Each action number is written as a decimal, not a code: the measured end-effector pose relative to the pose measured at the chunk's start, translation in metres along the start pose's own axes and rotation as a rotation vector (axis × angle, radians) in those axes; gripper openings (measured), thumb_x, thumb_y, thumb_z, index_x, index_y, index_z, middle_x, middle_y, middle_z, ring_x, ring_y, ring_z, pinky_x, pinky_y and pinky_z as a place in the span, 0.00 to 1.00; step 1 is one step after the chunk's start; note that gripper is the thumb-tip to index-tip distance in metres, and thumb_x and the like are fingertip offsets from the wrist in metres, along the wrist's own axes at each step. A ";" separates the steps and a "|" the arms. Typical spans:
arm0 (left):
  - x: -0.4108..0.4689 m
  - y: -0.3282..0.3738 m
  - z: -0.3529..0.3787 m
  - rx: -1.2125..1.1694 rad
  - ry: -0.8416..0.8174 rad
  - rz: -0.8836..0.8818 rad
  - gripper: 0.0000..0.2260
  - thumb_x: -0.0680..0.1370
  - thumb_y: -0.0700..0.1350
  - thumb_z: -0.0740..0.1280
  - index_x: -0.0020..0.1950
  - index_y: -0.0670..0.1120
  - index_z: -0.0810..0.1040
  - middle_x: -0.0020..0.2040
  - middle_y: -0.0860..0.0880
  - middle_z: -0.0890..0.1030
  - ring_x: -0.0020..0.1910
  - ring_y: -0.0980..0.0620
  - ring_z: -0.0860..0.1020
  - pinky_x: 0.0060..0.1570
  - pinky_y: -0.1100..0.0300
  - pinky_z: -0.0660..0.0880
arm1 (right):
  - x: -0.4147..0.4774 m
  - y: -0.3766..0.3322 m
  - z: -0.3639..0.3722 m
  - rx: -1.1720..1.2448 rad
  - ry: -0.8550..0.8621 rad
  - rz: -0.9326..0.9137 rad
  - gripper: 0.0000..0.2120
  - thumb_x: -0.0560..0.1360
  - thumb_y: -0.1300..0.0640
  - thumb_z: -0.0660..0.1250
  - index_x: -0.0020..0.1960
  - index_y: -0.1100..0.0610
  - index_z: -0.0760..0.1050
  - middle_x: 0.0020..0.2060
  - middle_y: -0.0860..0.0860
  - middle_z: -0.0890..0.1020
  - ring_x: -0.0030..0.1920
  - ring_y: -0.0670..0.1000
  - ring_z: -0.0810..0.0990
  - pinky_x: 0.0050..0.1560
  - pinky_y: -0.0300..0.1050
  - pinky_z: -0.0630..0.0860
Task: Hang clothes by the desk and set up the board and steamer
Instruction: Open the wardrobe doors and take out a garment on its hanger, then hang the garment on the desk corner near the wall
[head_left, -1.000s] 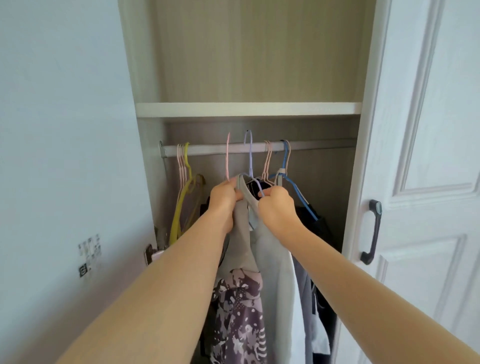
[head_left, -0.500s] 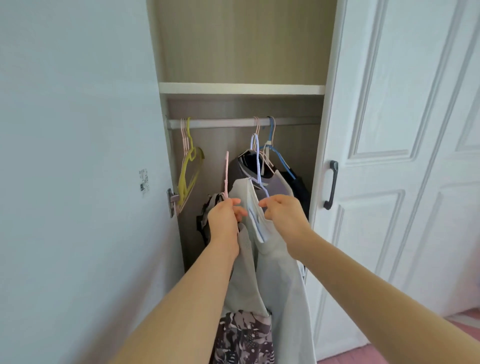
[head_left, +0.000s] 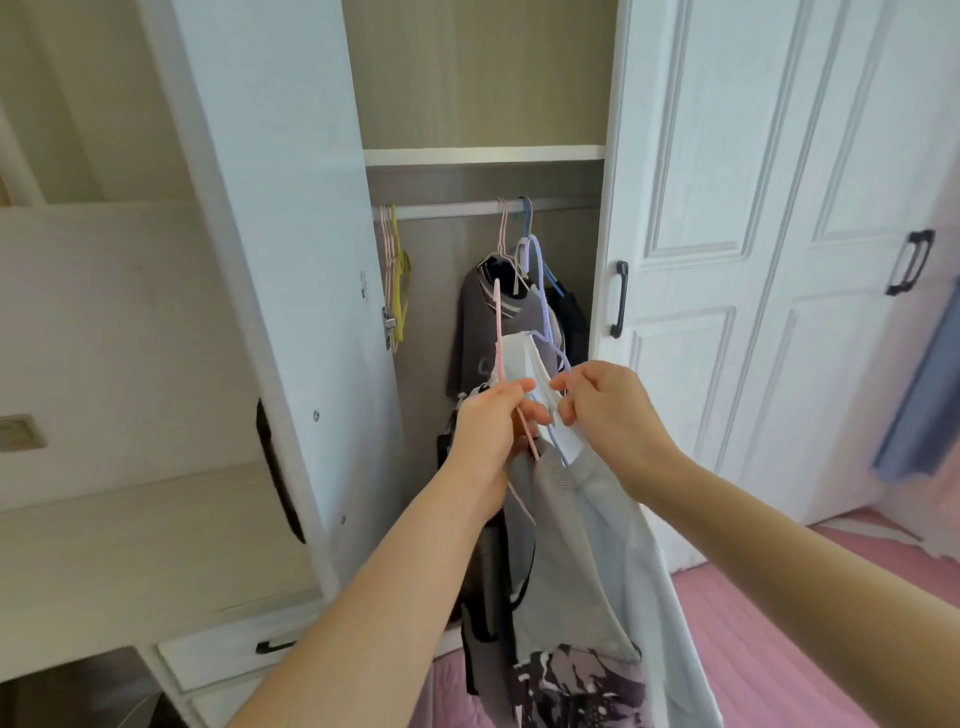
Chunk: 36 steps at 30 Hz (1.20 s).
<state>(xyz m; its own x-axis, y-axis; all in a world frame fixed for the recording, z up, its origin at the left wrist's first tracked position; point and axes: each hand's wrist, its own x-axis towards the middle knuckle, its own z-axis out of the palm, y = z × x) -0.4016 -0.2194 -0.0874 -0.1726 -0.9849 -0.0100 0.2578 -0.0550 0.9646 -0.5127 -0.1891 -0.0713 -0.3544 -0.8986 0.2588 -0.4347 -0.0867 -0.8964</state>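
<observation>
My left hand (head_left: 491, 426) grips a pink hanger (head_left: 500, 343) carrying a grey garment with a purple patterned hem (head_left: 571, 680). My right hand (head_left: 605, 410) pinches a lilac hanger (head_left: 543, 291) with a pale blue-white shirt (head_left: 639, 571). Both hangers are off the wardrobe rail (head_left: 452, 209) and held in front of the open wardrobe. A dark grey top (head_left: 475, 332) and black clothes still hang on the rail behind them. No board or steamer is in view.
Yellow and pink empty hangers (head_left: 396, 270) hang at the rail's left end. The open wardrobe door (head_left: 291, 312) stands at the left, closed white doors with black handles (head_left: 618, 299) at the right. Drawers (head_left: 228, 649) sit at lower left; the floor is pink (head_left: 779, 623).
Both hands lifted the two hangers with their clothes off the rail and drew them back and down, away from the wardrobe. The view pulled back and turned.
</observation>
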 end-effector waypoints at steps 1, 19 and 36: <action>-0.012 0.001 -0.002 0.003 -0.033 -0.015 0.11 0.80 0.40 0.60 0.58 0.39 0.79 0.28 0.50 0.79 0.31 0.52 0.72 0.37 0.60 0.72 | -0.011 -0.002 -0.004 -0.013 0.001 -0.006 0.13 0.79 0.62 0.54 0.47 0.57 0.78 0.31 0.52 0.78 0.33 0.50 0.73 0.35 0.42 0.70; -0.220 -0.008 -0.072 -0.009 -0.265 -0.116 0.12 0.82 0.42 0.57 0.55 0.41 0.79 0.45 0.47 0.86 0.40 0.53 0.83 0.41 0.62 0.73 | -0.229 -0.024 -0.032 -0.271 -0.024 -0.077 0.11 0.81 0.57 0.55 0.48 0.53 0.76 0.31 0.42 0.84 0.38 0.53 0.78 0.32 0.34 0.70; -0.409 0.001 -0.135 -0.104 -0.145 -0.025 0.12 0.83 0.43 0.57 0.53 0.40 0.79 0.50 0.46 0.85 0.48 0.49 0.84 0.51 0.57 0.76 | -0.430 -0.078 -0.039 -0.300 -0.141 -0.096 0.12 0.82 0.56 0.55 0.49 0.53 0.77 0.33 0.42 0.84 0.30 0.52 0.75 0.31 0.43 0.72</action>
<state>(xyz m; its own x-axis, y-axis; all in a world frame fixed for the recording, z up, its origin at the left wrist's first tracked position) -0.2019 0.1609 -0.1178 -0.3132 -0.9496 0.0112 0.3474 -0.1035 0.9320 -0.3593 0.2208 -0.0987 -0.1914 -0.9448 0.2658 -0.6917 -0.0622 -0.7195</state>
